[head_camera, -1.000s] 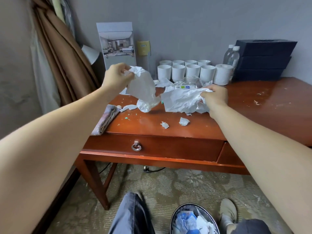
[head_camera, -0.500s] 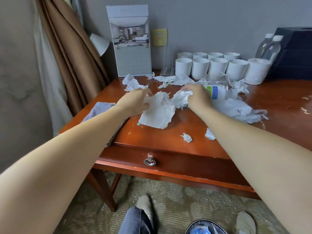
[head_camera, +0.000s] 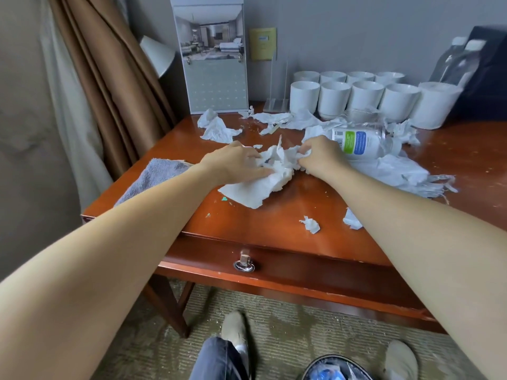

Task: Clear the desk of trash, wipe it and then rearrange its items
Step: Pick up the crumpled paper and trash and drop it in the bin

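- Head view: an empty bottle (head_camera: 362, 144) lies on its side just behind our right hand (head_camera: 323, 157), amid torn paper (head_camera: 397, 174). Two scraps (head_camera: 310, 224) lie nearer the front edge, and a towel (head_camera: 153, 179) sits at the left corner.
- Cups (head_camera: 334, 97) stand in two rows at the back, with a calendar (head_camera: 215, 64) to their left and water bottles (head_camera: 455, 61) to their right.
- Both our hands hold the tissue (head_camera: 277, 171) mid-bench. Our left hand (head_camera: 233, 163) has its fingers (head_camera: 251, 156) curled onto it, and our right pinches its top.
- Compared with half a second ago, our hands are closer together and the tissue is bunched higher between them.
- We see a bench (head_camera: 274, 212) of reddish wood, speckled with crumbs, with a ring-pull drawer (head_camera: 244, 266). A curtain (head_camera: 109, 78) hangs at the left, and a carpet (head_camera: 274, 325) and a bin (head_camera: 337, 368) are below.
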`<state>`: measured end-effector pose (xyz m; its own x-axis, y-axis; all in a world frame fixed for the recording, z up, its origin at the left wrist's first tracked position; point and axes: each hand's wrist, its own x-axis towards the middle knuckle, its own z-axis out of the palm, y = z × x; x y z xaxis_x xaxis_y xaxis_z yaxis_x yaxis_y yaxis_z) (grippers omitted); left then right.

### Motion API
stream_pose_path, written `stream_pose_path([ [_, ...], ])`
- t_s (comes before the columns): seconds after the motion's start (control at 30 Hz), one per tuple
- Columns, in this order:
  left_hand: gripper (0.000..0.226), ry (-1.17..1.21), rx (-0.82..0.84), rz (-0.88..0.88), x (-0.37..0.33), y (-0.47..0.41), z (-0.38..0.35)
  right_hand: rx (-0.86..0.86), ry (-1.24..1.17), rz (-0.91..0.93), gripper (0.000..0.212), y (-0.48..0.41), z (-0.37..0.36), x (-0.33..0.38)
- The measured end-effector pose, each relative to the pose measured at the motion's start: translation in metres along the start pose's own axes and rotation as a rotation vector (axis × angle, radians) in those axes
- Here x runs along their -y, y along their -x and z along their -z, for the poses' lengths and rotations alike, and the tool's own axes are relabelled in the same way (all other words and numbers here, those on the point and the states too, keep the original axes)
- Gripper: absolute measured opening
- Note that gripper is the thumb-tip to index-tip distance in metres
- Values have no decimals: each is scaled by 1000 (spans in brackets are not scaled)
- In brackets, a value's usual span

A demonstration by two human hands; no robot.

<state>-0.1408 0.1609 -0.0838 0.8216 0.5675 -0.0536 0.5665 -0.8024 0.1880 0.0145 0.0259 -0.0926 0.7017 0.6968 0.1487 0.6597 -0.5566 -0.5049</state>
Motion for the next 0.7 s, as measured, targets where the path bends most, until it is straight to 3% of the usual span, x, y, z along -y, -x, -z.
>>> stream_pose_path([
  [0.17,28,-13,-82,-32,-16,4,-8,-18,-117,-44,31,16,28,-6],
  [0.23,36,22,-65,-2,-28,9,-8,-45,-136,-52,33,23,41,-10],
  [0.33,63,121,-5,49,-44,20,-4,-74,-181,-77,33,36,58,-20],
  [0.4,71,62,53,-1,-54,28,-2,-86,-209,-83,33,48,67,-28],
  [0.5,70,-42,42,-52,-67,44,-8,-81,-255,-113,34,68,75,-39],
  [0.7,61,222,-191,0,-88,73,4,-104,-439,-169,35,113,102,-58],
])
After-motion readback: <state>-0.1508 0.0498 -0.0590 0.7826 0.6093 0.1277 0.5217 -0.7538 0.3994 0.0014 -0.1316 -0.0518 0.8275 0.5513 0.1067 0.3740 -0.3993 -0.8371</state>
